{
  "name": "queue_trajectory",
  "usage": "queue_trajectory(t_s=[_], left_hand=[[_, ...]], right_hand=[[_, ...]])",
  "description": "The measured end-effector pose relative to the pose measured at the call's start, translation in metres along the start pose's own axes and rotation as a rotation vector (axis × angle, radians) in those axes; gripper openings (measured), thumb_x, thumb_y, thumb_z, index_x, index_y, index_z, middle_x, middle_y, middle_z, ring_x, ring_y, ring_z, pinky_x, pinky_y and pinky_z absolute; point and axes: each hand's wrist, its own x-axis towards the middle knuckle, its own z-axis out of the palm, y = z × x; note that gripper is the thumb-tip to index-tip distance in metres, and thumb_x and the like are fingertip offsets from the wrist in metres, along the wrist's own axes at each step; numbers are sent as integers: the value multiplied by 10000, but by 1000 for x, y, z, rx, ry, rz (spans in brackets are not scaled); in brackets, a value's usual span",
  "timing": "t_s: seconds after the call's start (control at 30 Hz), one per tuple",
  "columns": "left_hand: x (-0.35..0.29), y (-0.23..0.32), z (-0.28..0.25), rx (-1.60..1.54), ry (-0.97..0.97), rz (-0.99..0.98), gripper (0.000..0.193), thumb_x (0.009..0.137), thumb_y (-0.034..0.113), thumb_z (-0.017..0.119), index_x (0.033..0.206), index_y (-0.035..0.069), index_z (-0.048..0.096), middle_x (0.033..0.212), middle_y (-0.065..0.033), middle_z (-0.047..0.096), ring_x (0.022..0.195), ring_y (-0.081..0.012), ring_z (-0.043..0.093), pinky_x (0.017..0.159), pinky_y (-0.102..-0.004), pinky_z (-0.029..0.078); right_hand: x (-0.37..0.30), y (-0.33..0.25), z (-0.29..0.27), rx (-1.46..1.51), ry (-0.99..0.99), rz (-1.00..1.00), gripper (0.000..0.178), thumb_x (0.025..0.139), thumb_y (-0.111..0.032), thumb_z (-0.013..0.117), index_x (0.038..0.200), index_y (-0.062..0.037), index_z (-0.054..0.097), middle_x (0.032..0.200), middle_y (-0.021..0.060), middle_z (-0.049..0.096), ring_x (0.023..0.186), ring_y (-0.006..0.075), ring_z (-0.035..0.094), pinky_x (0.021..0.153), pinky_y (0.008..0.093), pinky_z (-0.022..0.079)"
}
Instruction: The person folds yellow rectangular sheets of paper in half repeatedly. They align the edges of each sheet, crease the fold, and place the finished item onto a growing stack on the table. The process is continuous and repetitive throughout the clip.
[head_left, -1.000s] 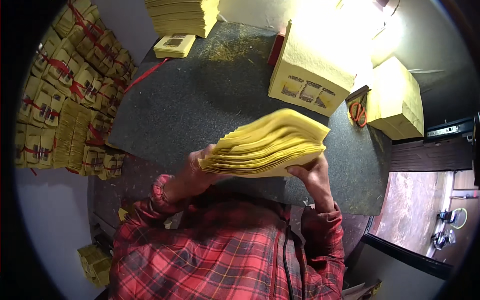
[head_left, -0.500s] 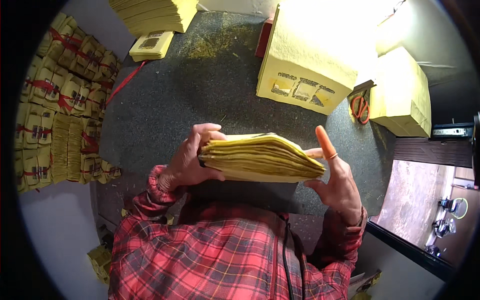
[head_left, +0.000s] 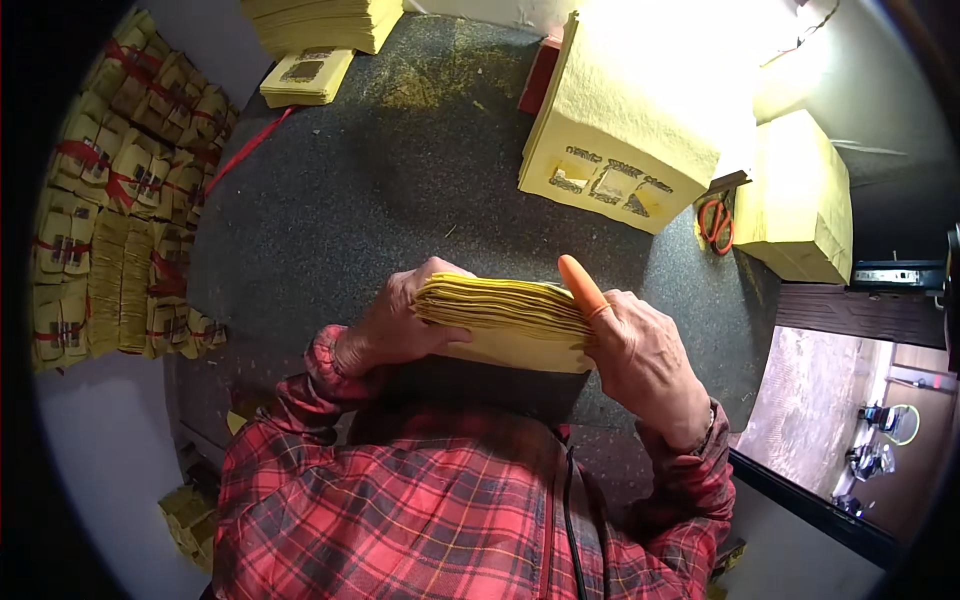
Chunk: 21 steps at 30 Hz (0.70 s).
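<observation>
A sheaf of yellow paper was held between two bare hands in front of the person's chest, over the near part of the dark speckled table; its layered edges faced up, and whether its lower edge touched the table could not be told. Taking the sheaf as the centre of the dial, the left hand was clamped on its nine o'clock end, thumb along the near face; the right hand was closed about the end at three o'clock, an orange finger cover standing up at the corner, most of its other fingertips hidden.

The step in hand looked to be gathering and squaring the layers, for the edges lay fairly close though not perfectly flush; the next move seemed to call for even pressure from both ends, with the grip loose enough for stray layers to slide level; too hard a squeeze could have bowed the sheaf.

A tall printed stack stood at one o'clock; red-handled scissors lay at two, beside a pale yellow block; a small stack sat at eleven, a red ribbon trailing from near it toward ten.
</observation>
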Motion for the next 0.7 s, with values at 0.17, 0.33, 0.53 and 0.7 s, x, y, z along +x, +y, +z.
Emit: queue_trajectory(t_s=[0.17,0.33,0.53,0.7], left_hand=[[0,24,-7,-102,71,153,596,793,322,973,1176,60,599,1157,-144,752,1066,-292,766,902,-407,636],[13,11,-8,-32,-1,84,541,828,287,952,1187,54,621,1159,-152,753,1116,-330,760,929,-430,630],[18,13,-6,-44,23,131,487,822,185,938,1189,43,652,1122,-164,764,1097,-335,771,947,-422,614],[24,-5,-1,-11,-57,-21,533,834,215,919,1257,25,655,1143,-169,759,1055,-339,770,917,-396,605]], right_hand=[[-10,-14,-14,16,164,-65,891,826,45,660,1667,-97,401,1014,128,675,892,314,679,789,443,570],[-9,1,2,43,122,42,834,834,56,652,1634,-96,468,1032,138,714,909,307,707,798,432,580],[-11,9,-6,-7,170,41,784,831,44,673,1587,-111,538,1024,150,713,889,330,703,790,437,587],[-7,38,-7,224,274,49,948,712,79,851,1587,-94,531,1050,167,726,926,364,730,814,430,601]])
